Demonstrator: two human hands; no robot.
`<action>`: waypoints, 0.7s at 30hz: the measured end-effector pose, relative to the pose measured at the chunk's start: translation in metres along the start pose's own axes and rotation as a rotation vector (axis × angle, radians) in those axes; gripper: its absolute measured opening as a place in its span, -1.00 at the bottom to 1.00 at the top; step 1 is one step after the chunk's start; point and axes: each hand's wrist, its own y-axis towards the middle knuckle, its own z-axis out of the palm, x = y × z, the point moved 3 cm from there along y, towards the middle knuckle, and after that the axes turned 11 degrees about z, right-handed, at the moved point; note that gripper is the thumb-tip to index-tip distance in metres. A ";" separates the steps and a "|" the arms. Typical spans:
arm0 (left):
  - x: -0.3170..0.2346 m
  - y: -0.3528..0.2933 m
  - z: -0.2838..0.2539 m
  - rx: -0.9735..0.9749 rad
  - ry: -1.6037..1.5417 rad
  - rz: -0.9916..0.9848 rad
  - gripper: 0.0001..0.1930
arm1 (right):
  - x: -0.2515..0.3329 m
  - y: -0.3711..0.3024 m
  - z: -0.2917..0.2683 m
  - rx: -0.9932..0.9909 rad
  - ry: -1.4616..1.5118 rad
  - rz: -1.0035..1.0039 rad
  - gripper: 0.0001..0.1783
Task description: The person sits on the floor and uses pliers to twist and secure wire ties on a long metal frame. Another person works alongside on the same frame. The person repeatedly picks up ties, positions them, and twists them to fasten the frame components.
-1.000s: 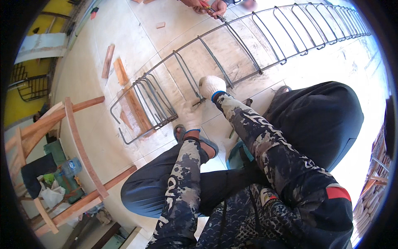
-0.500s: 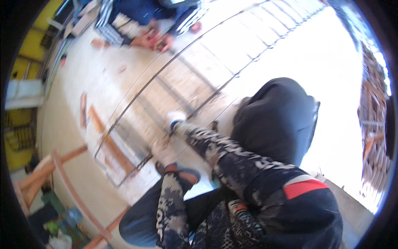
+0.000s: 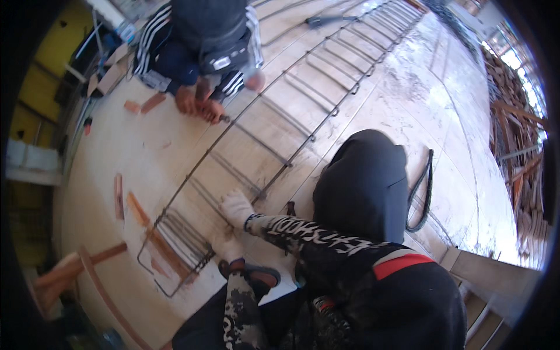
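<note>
- Pale floor tiles (image 3: 146,169) lie beneath the steel-bar frame (image 3: 287,165), presumably giving it level support.
- Left gloved hand (image 3: 226,245), nearest me, is at the frame's near side; blur hides its grip.
- Right gloved hand (image 3: 236,208), just beyond, sits there half-curled, perhaps steadying steel (I can't tell what it holds).
- Opposite, a co-worker's hands (image 3: 201,108) meet the frame's far side.

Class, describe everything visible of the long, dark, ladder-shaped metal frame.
The ladder-shaped frame of dark, seemingly metal rods lies across the pale tiled floor. Thin crosspieces join long rails, bunched at the near end, spaced beyond. The white-gloved right hand and left hand are at its near side, grip unclear; a co-worker's bare hands are at its far rail.
</note>
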 end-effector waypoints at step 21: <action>-0.029 0.020 -0.010 0.110 -0.130 -0.289 -0.71 | -0.060 -0.069 0.029 0.553 1.291 0.452 -0.37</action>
